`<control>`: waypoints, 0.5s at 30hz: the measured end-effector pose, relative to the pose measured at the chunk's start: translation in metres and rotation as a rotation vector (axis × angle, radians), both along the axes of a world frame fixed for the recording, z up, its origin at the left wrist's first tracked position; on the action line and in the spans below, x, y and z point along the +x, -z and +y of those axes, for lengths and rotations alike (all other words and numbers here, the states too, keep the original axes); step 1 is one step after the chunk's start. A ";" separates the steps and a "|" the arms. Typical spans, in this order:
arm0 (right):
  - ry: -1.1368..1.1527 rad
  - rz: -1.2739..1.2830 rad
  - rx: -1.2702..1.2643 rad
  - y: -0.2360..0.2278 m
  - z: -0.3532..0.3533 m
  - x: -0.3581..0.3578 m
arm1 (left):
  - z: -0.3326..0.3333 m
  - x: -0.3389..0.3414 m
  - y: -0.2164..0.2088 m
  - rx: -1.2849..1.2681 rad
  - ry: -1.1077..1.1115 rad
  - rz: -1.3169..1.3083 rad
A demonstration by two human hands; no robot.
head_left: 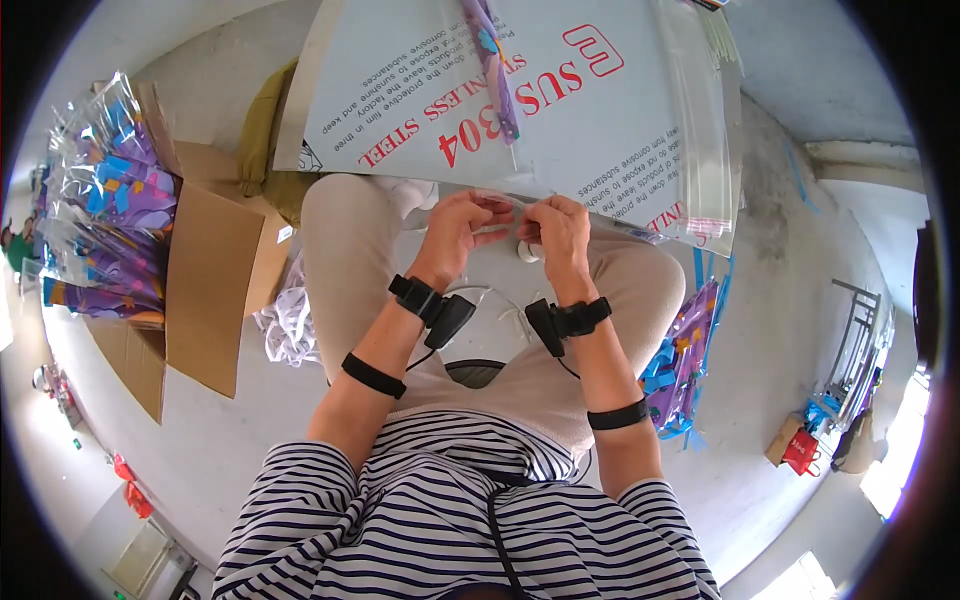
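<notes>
My left hand (463, 232) and my right hand (558, 230) meet at the near edge of the table, fingers curled inward. Between them they pinch the near end of a clear plastic bag (516, 165), which is hard to make out against the pale surface. Inside the bag, a narrow purple patterned item (492, 68) stretches away across the table (400, 90). To the right lies a stack of clear plastic bags (708, 130), its near ends at the table's edge.
An open cardboard box (213, 285) at the left holds purple items in clear wrap (115, 215). White crumpled material (290, 320) lies beside it. More purple wrapped items (682, 350) stand by my right knee. A metal rack (855, 330) is far right.
</notes>
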State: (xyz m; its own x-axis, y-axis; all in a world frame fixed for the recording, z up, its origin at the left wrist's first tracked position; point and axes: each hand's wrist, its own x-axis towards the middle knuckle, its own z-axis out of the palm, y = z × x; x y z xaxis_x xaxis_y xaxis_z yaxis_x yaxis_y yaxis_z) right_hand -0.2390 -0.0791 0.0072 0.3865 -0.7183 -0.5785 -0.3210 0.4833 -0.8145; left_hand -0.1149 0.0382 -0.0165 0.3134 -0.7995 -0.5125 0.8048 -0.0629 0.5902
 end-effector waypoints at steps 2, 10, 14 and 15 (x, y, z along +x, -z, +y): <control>-0.002 0.010 -0.005 -0.002 0.000 0.001 | 0.000 0.000 -0.002 0.024 0.017 -0.044; -0.079 -0.417 0.052 -0.064 -0.017 0.007 | -0.001 0.004 -0.009 0.099 -0.028 0.068; -0.164 -0.397 0.092 -0.037 -0.032 0.011 | -0.006 0.001 -0.006 0.141 -0.034 -0.033; -0.182 -0.297 0.037 -0.027 -0.032 0.008 | -0.007 0.001 -0.006 0.139 -0.034 -0.035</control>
State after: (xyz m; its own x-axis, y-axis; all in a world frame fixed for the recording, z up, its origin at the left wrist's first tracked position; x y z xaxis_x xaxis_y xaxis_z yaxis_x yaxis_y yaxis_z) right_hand -0.2312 -0.1110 0.0346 0.6614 -0.6031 -0.4459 -0.1560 0.4709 -0.8683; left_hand -0.1137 0.0307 -0.0103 0.3588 -0.7102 -0.6056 0.7870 -0.1187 0.6055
